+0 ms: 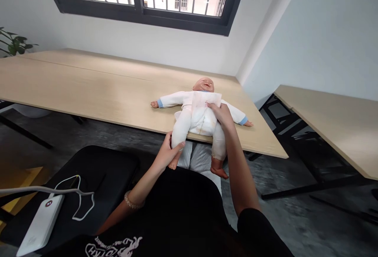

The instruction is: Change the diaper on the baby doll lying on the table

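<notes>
A baby doll (197, 109) in a white suit with blue cuffs lies on its back at the near edge of a long wooden table (88, 87). Its arms are spread and its legs hang over the edge. My left hand (168, 152) is closed round the lower part of the doll's leg on the left, just above the foot. My right hand (221, 114) rests on the doll's belly, fingertips on a white cloth (205, 99) spread over its chest.
A second wooden table (333, 123) stands at the right with dark metal legs. A black chair (97, 170) at lower left carries a white power bank (41, 223) and cable. A barred window and a plant (13, 44) are behind the table.
</notes>
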Available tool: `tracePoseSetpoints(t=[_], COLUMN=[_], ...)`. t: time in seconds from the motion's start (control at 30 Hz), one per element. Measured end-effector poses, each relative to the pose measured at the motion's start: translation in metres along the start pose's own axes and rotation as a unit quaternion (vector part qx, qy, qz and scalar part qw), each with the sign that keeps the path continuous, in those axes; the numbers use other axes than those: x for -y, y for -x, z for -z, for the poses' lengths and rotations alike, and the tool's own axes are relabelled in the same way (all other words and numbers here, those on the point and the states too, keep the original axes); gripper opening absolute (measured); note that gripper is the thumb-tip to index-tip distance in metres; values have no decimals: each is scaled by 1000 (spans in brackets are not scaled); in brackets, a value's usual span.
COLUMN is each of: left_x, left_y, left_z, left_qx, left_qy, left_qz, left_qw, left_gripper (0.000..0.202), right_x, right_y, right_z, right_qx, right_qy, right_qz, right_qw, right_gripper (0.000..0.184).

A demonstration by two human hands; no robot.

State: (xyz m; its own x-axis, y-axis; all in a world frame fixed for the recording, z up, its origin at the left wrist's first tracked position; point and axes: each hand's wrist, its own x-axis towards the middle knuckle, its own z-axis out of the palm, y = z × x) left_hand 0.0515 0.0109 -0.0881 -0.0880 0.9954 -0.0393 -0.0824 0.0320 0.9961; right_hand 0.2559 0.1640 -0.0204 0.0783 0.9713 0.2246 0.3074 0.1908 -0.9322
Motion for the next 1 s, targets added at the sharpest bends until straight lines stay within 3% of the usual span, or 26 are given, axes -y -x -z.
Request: tracePoseSetpoints(t=[0.13,0.23,0.3,0.37,0.43,0.5,0.6,0.8,1.0], left_x=[10,11,5,-8,-26,-46,-71,-87,-87], left_y=[4,10,14,15,10,-2,-28,-70,-91], left_z=[-2,-3,-6,-10,-17,-26,-44,-68,-65], left_qx=[-9,-77,-154,-197,-170,-86,34,89,102], left_qy=[-44,-147,-245,-334,-403,-460,-517,-565,-565], left_qz=[-22,-54,-115,-202,-293,-355,-371,-290,-270], left_qw=[999,985,950,899,850,809,771,767,773], left_gripper=[69,85,94,89,71,49,39,57,62], right_x=[5,9,11,13,14,14,14,8,-7], right_y=[0,3,4,5,4,4,5,3,9], right_z=[-1,0,0,0,-1,-2,-1,0,6], right_qx=[-3,8,11,4,-1,0,5,22,-64], right_qy=[23,1,1,19,35,37,32,-13,-69], right_qz=[-47,-77,-79,-67,-57,-60,-63,2,25], right_qw=[999,997,997,998,998,998,997,1000,995], right_gripper=[35,33,33,32,29,28,28,33,65])
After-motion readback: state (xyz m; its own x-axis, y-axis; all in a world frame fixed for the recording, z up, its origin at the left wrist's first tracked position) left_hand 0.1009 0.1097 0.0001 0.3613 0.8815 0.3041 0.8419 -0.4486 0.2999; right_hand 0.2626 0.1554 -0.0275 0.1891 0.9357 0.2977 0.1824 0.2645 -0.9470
